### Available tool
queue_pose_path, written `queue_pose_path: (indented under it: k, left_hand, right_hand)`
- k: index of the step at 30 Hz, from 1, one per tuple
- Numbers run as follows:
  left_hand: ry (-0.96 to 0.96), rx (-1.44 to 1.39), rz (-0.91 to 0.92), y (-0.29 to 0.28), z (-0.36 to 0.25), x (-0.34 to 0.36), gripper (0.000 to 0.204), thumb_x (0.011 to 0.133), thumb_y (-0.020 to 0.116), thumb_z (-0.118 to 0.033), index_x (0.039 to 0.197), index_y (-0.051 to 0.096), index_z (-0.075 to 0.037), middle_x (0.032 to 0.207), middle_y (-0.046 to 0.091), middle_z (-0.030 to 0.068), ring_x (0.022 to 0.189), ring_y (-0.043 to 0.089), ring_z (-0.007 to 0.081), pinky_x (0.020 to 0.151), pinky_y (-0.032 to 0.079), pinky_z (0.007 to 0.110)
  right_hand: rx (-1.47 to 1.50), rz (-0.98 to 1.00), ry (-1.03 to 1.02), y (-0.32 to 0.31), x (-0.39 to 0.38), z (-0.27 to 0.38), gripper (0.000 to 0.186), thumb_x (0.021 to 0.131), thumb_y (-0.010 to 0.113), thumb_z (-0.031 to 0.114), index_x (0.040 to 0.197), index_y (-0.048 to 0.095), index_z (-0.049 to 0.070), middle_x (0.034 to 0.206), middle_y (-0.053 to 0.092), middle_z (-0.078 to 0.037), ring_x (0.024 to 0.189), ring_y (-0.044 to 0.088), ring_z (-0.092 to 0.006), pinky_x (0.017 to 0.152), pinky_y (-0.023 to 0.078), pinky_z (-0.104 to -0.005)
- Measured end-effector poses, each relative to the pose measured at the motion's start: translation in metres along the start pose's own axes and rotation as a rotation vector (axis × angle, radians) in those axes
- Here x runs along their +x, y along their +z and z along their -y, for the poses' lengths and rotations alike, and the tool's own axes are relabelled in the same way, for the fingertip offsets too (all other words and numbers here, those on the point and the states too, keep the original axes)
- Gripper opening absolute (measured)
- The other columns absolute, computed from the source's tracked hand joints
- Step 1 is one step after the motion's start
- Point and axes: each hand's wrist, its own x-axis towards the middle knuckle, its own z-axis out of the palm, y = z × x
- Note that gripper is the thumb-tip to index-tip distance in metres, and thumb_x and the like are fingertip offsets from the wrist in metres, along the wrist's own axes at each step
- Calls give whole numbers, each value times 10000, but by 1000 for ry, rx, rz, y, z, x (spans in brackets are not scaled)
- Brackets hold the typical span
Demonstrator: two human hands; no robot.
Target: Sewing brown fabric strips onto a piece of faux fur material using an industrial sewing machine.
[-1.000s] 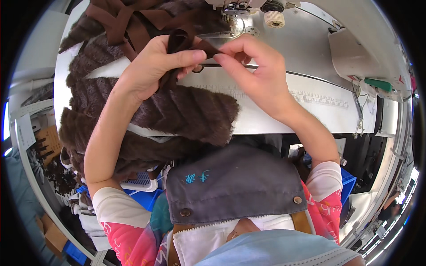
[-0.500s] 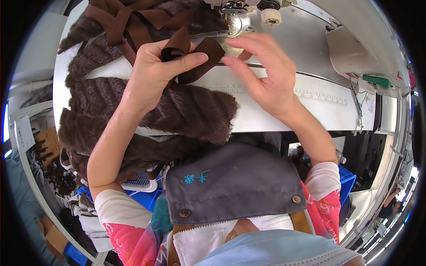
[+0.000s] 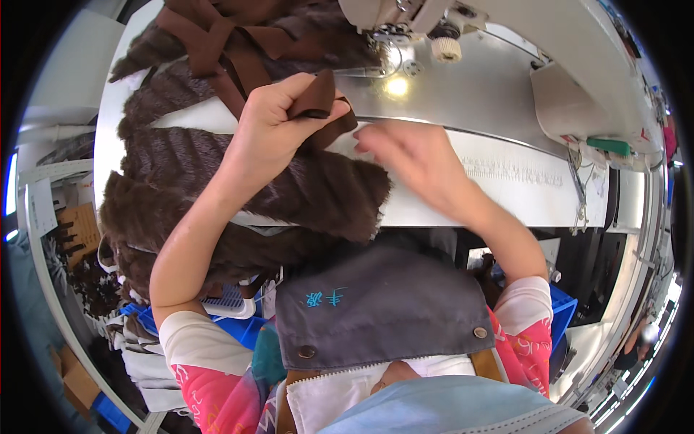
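My left hand (image 3: 273,130) is closed on a dark brown fabric ribbon (image 3: 316,96), which folds into a loop above the fingers. A short part of the ribbon hangs to the right of that hand. My right hand (image 3: 416,160) is just right of this hanging part, over the white table. Motion smears its fingers, so I cannot tell whether they pinch anything. Beneath my left forearm lies a dark brown ribbed fur piece (image 3: 332,192). More of the brown ribbon (image 3: 249,61) lies in crossing strips over fur at the upper left.
A sewing machine (image 3: 405,25) stands at the top, with its metal bed (image 3: 470,94) beyond my right hand. A printed ruler (image 3: 513,172) runs along the white table (image 3: 434,210). A green-handled tool (image 3: 609,147) is at the right. Blue crates (image 3: 564,307) stand below the table.
My right hand has come down toward me, and its fingers are less spread. My left hand has shifted slightly right and down with the ribbon, whose loop has turned.
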Motion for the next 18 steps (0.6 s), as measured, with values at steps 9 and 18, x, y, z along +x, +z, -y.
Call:
queue_pose_path:
  k: [9, 18]
  left_hand:
    - [370, 657, -78, -13, 48, 42, 342, 672, 590, 52, 1010, 615, 10, 1049, 635, 91, 885, 579, 240, 767, 470, 299]
    - [-66, -280, 68, -48, -63, 40, 173, 828, 643, -93, 960, 635, 18, 841, 670, 49, 767, 610, 78, 656, 473, 216]
  right_hand:
    - [-841, 63, -402, 20, -47, 3, 356, 717, 611, 162, 1055, 607, 49, 1198, 557, -100, 1077, 516, -264, 861, 419, -375]
    - [-1024, -63, -456, -24, 22, -58, 300, 710, 570, 108, 989, 623, 10, 1168, 572, -95, 1087, 516, -242, 872, 418, -359]
